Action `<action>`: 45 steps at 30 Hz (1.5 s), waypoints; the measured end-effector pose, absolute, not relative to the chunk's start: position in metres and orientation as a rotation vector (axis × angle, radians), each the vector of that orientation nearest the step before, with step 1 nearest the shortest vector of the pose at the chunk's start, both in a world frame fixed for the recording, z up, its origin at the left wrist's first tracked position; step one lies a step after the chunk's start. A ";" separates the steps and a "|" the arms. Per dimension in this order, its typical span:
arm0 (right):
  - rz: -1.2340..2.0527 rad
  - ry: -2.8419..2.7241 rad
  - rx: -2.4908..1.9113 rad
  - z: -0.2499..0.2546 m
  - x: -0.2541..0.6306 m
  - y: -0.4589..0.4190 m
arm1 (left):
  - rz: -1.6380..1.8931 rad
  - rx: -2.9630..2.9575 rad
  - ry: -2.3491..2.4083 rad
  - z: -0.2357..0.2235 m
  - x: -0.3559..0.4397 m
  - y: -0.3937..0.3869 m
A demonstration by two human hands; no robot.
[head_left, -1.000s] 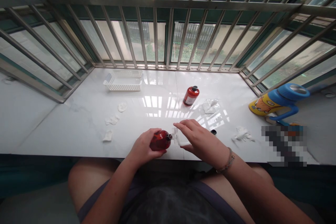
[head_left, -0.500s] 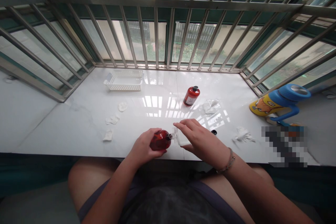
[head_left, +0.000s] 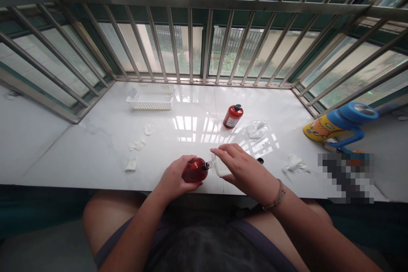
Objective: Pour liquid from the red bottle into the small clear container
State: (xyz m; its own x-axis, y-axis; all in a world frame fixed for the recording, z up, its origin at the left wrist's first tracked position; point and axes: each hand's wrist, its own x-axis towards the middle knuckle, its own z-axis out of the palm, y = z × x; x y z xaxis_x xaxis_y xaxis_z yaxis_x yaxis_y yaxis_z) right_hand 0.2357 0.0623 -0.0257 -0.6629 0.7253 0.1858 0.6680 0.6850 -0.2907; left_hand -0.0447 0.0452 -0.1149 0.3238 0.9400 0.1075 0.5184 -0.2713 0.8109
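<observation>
A white plastic basket [head_left: 150, 97] sits at the far left of a white marble windowsill [head_left: 79, 153], against the metal window bars [head_left: 191, 29]. Three crumpled white cotton pads [head_left: 137, 145] lie in a loose line in front of it.

The left hand [head_left: 174, 176] wraps firmly around a red bottle [head_left: 195, 170], which lies tilted on its side just above the sill, with its narrow neck pointing right. The tip of that neck meets the mouth of a small clear bottle [head_left: 219, 165]; I cannot tell whether it goes inside. The right hand [head_left: 245, 170] holds the clear bottle, its fingers curled over the top. A beaded bracelet [head_left: 279, 193] circles the right wrist.

Beyond the hands, a second red bottle [head_left: 233, 116] stands upright, with a clear plastic bag [head_left: 256, 129] to its right. A small black cap [head_left: 260, 160] sits just beside the right hand. Further right are a crumpled tissue [head_left: 296, 163] and a blue and yellow cup [head_left: 338, 123]. A blurred object [head_left: 346, 177] lies at the near right.
</observation>
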 end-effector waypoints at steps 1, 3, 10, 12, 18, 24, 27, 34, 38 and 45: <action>0.282 -2.611 -1.105 -0.026 0.236 0.062 | 0.793 1.910 1.283 -0.115 -0.045 0.045; 0.271 -2.613 -1.103 -0.026 0.236 0.062 | 0.794 1.904 1.282 -0.115 -0.044 0.045; 0.246 -2.616 -1.092 -0.027 0.236 0.062 | 0.794 1.900 1.284 -0.115 -0.044 0.046; 0.237 -2.621 -1.090 -0.027 0.235 0.062 | 0.793 1.899 1.286 -0.115 -0.044 0.046; 0.221 -2.631 -1.095 -0.025 0.233 0.062 | 0.787 1.900 1.288 -0.115 -0.044 0.045; 0.202 -2.630 -1.081 -0.025 0.234 0.063 | 0.794 1.902 1.285 -0.117 -0.045 0.045; 0.206 -2.628 -1.082 -0.025 0.233 0.063 | 0.803 1.906 1.283 -0.118 -0.045 0.046; 0.172 -2.650 -1.078 -0.023 0.232 0.062 | 0.795 1.893 1.287 -0.115 -0.045 0.045; 0.163 -2.655 -1.078 -0.020 0.230 0.062 | 0.803 1.886 1.283 -0.115 -0.045 0.046; 0.150 -2.655 -1.076 -0.018 0.230 0.063 | 0.810 1.895 1.281 -0.114 -0.045 0.047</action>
